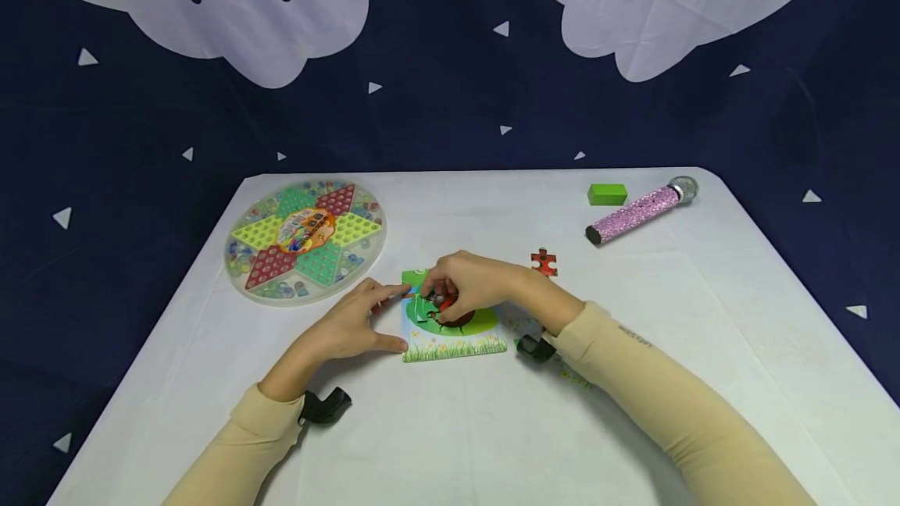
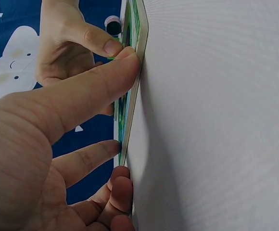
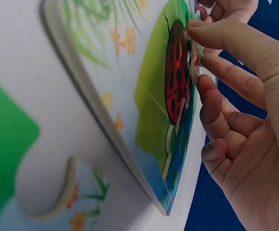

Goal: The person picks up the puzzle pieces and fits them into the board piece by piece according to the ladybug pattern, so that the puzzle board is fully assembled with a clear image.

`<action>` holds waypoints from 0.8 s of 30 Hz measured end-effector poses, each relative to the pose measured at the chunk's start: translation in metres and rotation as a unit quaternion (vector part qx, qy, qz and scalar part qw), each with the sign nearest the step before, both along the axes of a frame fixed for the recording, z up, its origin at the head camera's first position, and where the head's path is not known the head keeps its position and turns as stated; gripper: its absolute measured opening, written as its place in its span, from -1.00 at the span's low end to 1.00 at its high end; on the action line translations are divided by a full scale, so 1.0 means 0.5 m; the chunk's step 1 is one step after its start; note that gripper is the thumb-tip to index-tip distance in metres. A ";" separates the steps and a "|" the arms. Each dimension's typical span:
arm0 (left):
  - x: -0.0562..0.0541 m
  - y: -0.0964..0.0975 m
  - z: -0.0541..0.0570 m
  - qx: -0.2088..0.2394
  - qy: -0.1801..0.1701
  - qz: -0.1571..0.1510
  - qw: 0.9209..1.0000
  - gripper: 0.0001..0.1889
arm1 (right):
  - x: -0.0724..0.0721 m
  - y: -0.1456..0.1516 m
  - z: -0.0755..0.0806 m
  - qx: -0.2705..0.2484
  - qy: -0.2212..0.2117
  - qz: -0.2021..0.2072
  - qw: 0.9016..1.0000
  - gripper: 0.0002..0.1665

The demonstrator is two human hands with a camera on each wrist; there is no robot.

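Observation:
A square jigsaw puzzle board (image 1: 453, 348) with a ladybug (image 3: 176, 72) on a green leaf lies on the white table. My right hand (image 1: 471, 279) is over its upper middle, pinching a puzzle piece (image 3: 194, 62) between thumb and fingers against the picture. In the head view, that hand covers much of the piece. At the board's left side, my left hand (image 1: 351, 325) touches the edge, its thumb at the lower corner and a finger near the upper one. The left wrist view shows the left thumb (image 2: 101, 84) lying along the board's edge.
A red puzzle piece (image 1: 544, 262) lies right of the board; more pieces (image 1: 576, 375) sit partly under my right forearm. A round Chinese checkers set (image 1: 305, 240) occupies the back left. Farther right are a green block (image 1: 608, 194) and a pink glittery microphone (image 1: 636, 212).

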State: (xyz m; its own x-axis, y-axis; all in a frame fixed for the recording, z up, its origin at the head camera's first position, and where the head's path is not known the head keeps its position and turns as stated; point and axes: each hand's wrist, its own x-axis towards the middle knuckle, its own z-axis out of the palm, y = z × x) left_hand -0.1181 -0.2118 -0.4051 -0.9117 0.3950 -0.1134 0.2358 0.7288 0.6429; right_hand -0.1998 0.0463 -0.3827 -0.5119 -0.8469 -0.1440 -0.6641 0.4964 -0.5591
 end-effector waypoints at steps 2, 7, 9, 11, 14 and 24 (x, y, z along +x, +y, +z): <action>0.000 0.000 0.001 -0.001 0.001 -0.001 1.000 -0.02 | 0.002 -0.003 -0.001 0.000 0.000 0.003 1.000 -0.51; 0.002 0.000 0.002 -0.002 0.002 -0.001 1.000 -0.03 | 0.006 -0.010 0.000 0.004 0.005 0.012 1.000 -0.51; 0.003 0.000 0.002 -0.002 0.002 -0.001 1.000 -0.03 | 0.008 -0.013 0.000 0.005 0.007 0.014 1.000 -0.51; 0.003 0.000 0.002 -0.002 0.002 0.000 1.000 -0.03 | 0.008 -0.015 0.000 0.006 0.009 0.015 1.000 -0.50; 0.003 0.000 0.003 -0.002 0.003 0.000 1.000 -0.03 | 0.009 -0.019 0.000 0.009 0.013 0.016 1.000 -0.50; 0.003 0.001 0.004 -0.001 -0.002 0.000 1.000 -0.03 | 0.011 -0.026 0.001 0.012 0.018 0.020 1.000 -0.50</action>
State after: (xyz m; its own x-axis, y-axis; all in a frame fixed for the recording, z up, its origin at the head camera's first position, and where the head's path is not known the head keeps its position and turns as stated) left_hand -0.1169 -0.2114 -0.4033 -0.9115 0.3942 -0.1173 0.2328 0.7297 0.6430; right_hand -0.1942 0.0331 -0.3820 -0.4833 -0.8632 -0.1461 -0.7026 0.4820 -0.5235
